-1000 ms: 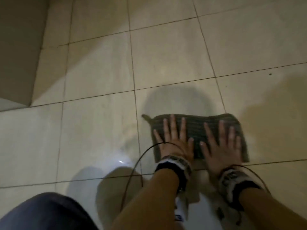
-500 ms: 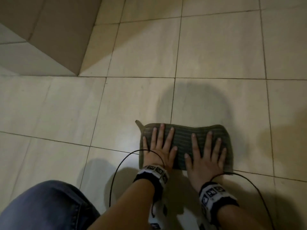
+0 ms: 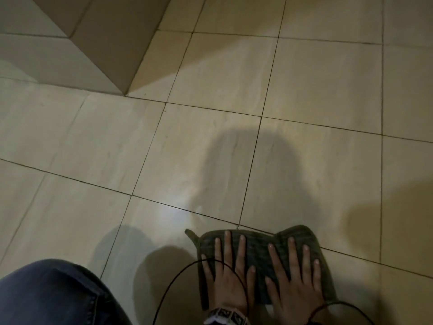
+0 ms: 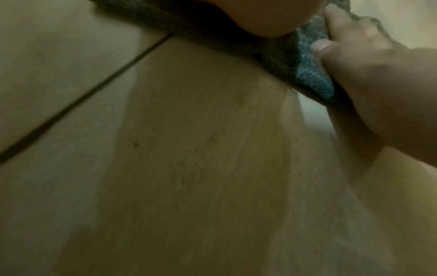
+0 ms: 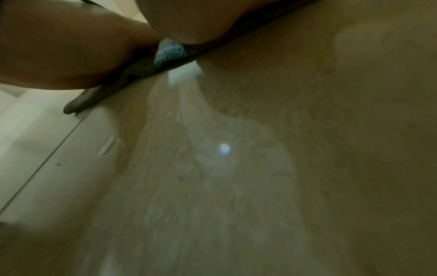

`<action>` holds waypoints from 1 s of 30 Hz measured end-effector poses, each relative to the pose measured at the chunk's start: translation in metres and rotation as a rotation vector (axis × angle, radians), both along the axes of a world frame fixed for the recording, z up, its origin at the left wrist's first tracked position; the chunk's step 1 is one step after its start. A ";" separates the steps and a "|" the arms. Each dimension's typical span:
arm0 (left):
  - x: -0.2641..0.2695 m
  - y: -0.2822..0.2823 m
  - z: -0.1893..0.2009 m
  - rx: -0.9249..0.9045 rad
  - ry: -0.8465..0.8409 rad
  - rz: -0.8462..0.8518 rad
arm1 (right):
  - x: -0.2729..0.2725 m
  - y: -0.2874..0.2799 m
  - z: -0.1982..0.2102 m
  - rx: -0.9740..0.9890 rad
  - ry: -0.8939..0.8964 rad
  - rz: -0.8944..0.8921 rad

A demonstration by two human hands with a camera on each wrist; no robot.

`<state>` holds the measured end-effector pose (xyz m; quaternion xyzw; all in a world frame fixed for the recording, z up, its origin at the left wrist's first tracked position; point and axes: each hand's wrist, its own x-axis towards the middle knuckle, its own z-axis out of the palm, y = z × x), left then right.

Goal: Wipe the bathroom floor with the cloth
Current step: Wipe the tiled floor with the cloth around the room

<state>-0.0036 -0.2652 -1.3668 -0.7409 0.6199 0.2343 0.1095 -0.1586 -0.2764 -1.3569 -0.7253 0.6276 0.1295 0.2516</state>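
Note:
A dark grey ribbed cloth lies flat on the beige tiled floor, low in the head view. My left hand presses on its left half with fingers straight and spread. My right hand presses on its right half the same way. A small loop of the cloth sticks out at its far left corner. In the left wrist view the cloth shows under my left palm, with the right hand beside it. In the right wrist view a strip of cloth shows between both hands.
A tiled wall corner juts out at the far left. My knee in blue jeans is at the bottom left. A black cable loops over the left hand. Open floor stretches ahead and to the right, with a wet sheen near the cloth.
Both hands have drawn the cloth back toward me, so it sits lower in the view. The wall corner at the left has come further into the picture.

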 end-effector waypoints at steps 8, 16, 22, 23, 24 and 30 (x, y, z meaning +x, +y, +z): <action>0.037 -0.118 -0.006 -0.056 -0.018 0.313 | 0.077 -0.134 -0.012 -0.128 -0.028 0.120; 0.038 -0.141 -0.009 -0.110 0.009 0.342 | 0.078 -0.160 -0.017 -0.167 -0.001 0.251; -0.038 -0.050 0.000 -0.049 0.070 0.428 | -0.002 -0.091 -0.005 -0.039 -0.013 0.403; -0.039 -0.053 0.000 -0.064 0.081 0.435 | -0.004 -0.095 -0.006 -0.031 -0.031 0.423; -0.035 -0.061 0.000 -0.078 0.092 0.440 | -0.001 -0.105 -0.007 -0.038 -0.044 0.435; 0.025 -0.175 -0.007 -0.121 0.026 0.555 | 0.073 -0.230 -0.020 -0.171 -0.027 0.520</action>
